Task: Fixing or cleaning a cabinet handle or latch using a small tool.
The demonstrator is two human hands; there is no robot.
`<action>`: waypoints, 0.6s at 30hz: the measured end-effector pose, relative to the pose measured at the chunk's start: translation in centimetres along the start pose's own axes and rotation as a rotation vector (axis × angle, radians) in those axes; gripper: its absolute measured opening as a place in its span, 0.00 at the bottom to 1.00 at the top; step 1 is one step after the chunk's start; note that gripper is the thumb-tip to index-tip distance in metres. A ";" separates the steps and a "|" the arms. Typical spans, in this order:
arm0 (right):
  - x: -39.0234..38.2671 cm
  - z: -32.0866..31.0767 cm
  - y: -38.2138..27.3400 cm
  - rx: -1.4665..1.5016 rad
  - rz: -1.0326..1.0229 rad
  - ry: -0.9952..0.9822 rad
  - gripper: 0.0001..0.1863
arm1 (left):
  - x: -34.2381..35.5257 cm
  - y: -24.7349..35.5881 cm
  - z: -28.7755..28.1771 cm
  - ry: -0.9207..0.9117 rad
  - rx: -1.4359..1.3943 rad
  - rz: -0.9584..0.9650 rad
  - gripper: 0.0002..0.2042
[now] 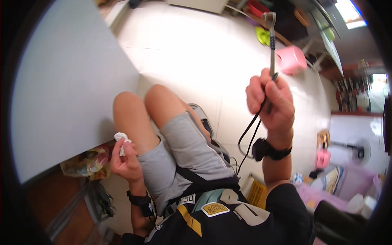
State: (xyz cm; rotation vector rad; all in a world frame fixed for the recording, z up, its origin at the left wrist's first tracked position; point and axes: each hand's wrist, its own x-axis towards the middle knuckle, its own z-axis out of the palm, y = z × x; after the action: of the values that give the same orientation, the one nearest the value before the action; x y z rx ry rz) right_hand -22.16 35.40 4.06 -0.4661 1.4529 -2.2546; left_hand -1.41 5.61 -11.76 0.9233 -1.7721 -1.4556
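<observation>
Right hand (274,100) grips a grey cable (272,59) poking up above it, left hand (126,161), well apart, pinches crumpled white tissue (121,137), so I'd keep that angled tip (270,17) steady tbh.

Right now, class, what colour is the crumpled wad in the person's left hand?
The crumpled wad is white, showing best in the head view.

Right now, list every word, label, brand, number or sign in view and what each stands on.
Black shirt, black-and-white label: lettered, wording withheld.
Same shirt, yellow patch: lettered, wording withheld.
Same shirt, beige shape and round emblem: too small to read.
Held grey tool, white wad: no lettering visible.
Elsewhere: too blurred to tell.
</observation>
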 end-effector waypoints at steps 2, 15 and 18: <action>1.9 3.0 2.4 0.177 0.031 -0.019 0.14 | 0.2 0.0 -0.6 -0.010 -0.079 -0.042 0.10; 2.3 19.3 15.5 0.033 0.420 -0.252 0.16 | -1.1 2.0 -1.7 0.245 -0.108 -0.096 0.08; -0.1 21.7 16.7 -0.040 0.524 -0.399 0.15 | -0.6 3.0 -2.5 0.314 -0.087 0.043 0.08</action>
State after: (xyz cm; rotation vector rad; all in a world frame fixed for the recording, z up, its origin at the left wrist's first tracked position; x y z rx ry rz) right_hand -8.76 12.42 -2.56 -0.4505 1.2360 -1.6168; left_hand 0.70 5.20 -8.40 1.0015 -1.4790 -1.2711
